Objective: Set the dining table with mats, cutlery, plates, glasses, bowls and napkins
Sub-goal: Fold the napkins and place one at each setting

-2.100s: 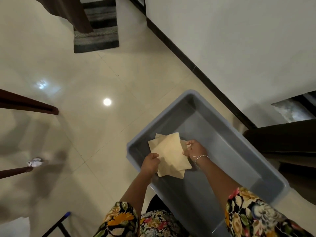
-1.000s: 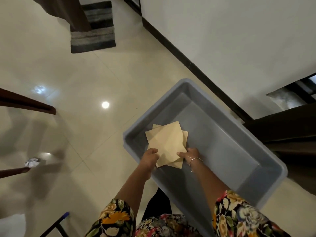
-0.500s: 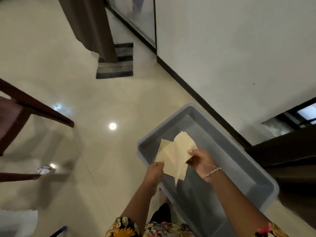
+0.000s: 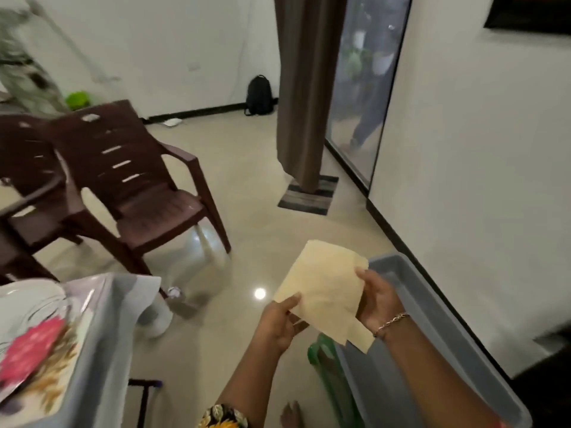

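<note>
I hold a small stack of beige napkins [image 4: 326, 291] in the air between both hands, left of the grey plastic tub [image 4: 432, 344]. My left hand [image 4: 279, 322] pinches the lower left corner of the napkins. My right hand [image 4: 375, 301] grips their right edge; a thin bracelet sits on that wrist. At the lower left is the corner of the dining table [image 4: 102, 341] with a grey cover, a floral mat [image 4: 37, 359] and a glass plate [image 4: 27, 304] on it.
Two dark brown plastic chairs [image 4: 148, 186] stand on the tiled floor beyond the table. A brown curtain [image 4: 306, 88] hangs over a striped rug [image 4: 309, 196] by a glass door. A black backpack [image 4: 259, 95] leans on the far wall. A white wall runs along the right.
Both hands have lifted the napkins out of the grey tub and carried them left. The view has swung up and left, bringing the chairs and table corner into sight.
</note>
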Motion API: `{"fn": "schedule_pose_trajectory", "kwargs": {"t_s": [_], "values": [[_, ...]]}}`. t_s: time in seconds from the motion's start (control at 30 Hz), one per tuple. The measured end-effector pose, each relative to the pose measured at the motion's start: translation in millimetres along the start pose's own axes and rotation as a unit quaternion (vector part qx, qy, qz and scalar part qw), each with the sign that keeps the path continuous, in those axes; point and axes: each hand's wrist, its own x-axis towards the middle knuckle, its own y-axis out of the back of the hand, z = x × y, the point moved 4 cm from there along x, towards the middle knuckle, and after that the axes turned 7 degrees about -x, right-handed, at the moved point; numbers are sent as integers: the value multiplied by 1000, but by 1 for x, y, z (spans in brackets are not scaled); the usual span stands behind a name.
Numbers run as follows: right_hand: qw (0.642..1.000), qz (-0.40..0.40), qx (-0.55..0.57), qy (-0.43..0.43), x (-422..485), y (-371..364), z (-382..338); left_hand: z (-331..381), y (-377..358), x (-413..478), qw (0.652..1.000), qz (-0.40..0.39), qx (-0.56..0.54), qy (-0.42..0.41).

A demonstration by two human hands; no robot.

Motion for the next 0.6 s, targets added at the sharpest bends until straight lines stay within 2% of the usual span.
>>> {"fn": "schedule_pose_trajectory", "kwargs": {"t_s": [0.17,0.3,0.6], "values": [[989,21,-144,17,12,-44,9,53,44,-31,992,20,-84,-92],[970,15,-241,-9,56,-85,28,94,80,-39,985,26,-107,-135],[961,-54,-268,-40,185,-232,81,223,197,-22,968,80,-132,-196]]}}
